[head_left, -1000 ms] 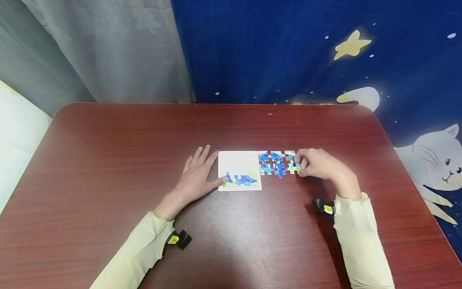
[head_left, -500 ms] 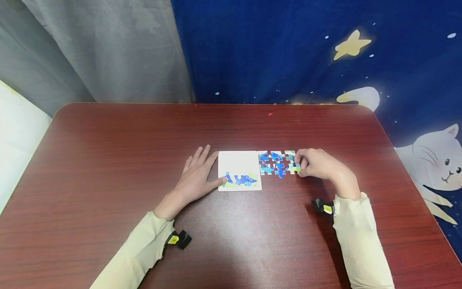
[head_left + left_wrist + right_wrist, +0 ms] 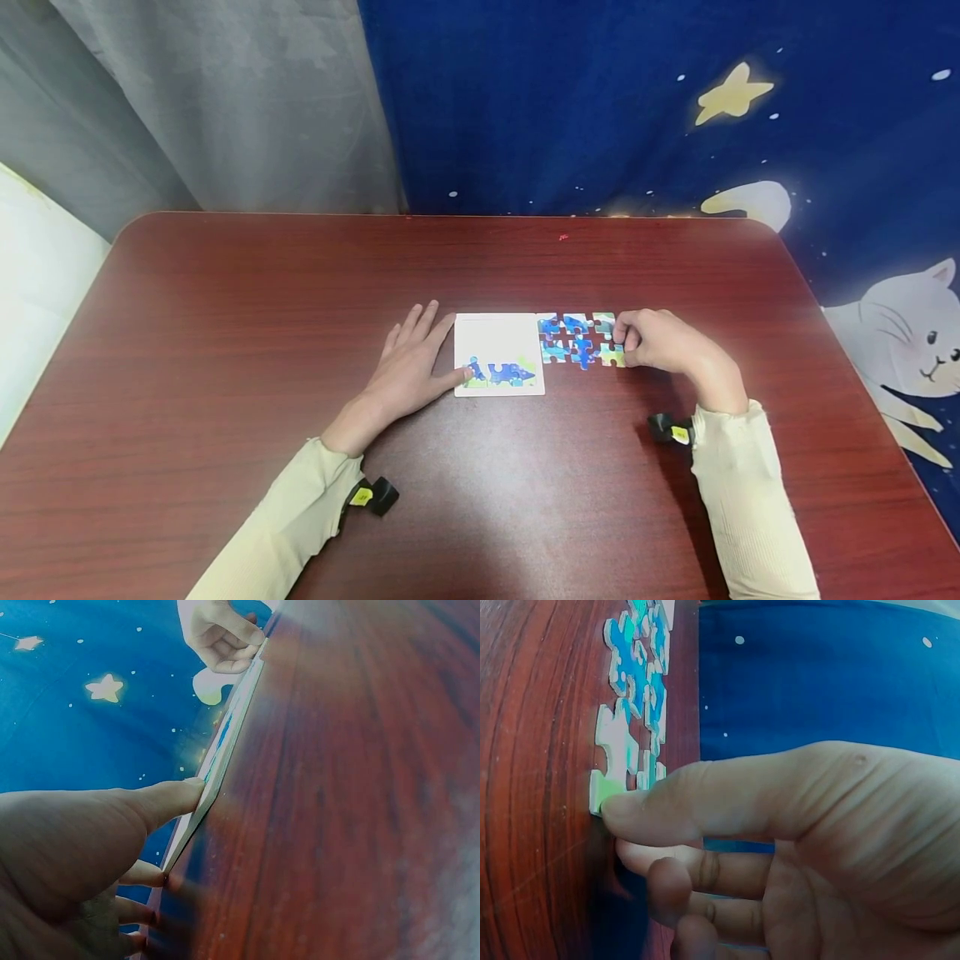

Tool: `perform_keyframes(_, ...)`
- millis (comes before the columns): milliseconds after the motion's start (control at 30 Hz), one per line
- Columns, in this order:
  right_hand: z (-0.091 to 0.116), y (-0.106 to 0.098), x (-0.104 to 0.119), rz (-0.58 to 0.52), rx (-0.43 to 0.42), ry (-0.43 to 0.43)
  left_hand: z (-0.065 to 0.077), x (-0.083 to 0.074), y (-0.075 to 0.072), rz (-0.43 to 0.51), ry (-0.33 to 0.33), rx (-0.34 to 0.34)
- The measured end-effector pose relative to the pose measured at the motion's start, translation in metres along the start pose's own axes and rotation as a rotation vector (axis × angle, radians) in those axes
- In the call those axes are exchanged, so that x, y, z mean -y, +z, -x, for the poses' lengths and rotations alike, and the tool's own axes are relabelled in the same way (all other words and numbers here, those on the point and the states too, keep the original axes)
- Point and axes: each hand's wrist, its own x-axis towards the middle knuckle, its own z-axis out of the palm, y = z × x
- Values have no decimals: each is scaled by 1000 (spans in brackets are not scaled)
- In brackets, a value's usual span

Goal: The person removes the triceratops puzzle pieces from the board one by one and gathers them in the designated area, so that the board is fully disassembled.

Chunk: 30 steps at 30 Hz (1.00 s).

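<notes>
In the head view a square white puzzle tray [image 3: 495, 333] lies flat on the table, with blue and green pieces fitted along its near side. My left hand [image 3: 405, 375] lies at its left edge, fingers spread and fairly straight. The left wrist view has the thumb [image 3: 176, 801] on the tray's rim and a fingertip at its corner. To the tray's right, several loose jigsaw pieces [image 3: 555, 350] lie in two rows. At their right end my right hand [image 3: 667, 340] pinches a green jigsaw piece [image 3: 611, 789], thumb on its corner, the other fingers curled.
The brown wooden table [image 3: 480, 483] reaches to a blue curtain [image 3: 562, 108] and a grey curtain [image 3: 247, 108] behind it. A tiny red scrap [image 3: 563, 237] lies near the far edge. Black wrist cameras [image 3: 384, 497] sit on both sleeves.
</notes>
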Motion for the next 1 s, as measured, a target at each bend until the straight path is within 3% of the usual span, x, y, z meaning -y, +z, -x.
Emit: perform_keyframes(1000, -2, 1, -3, 18, -17, 10, 0, -1, -1, -1, 7, -12)
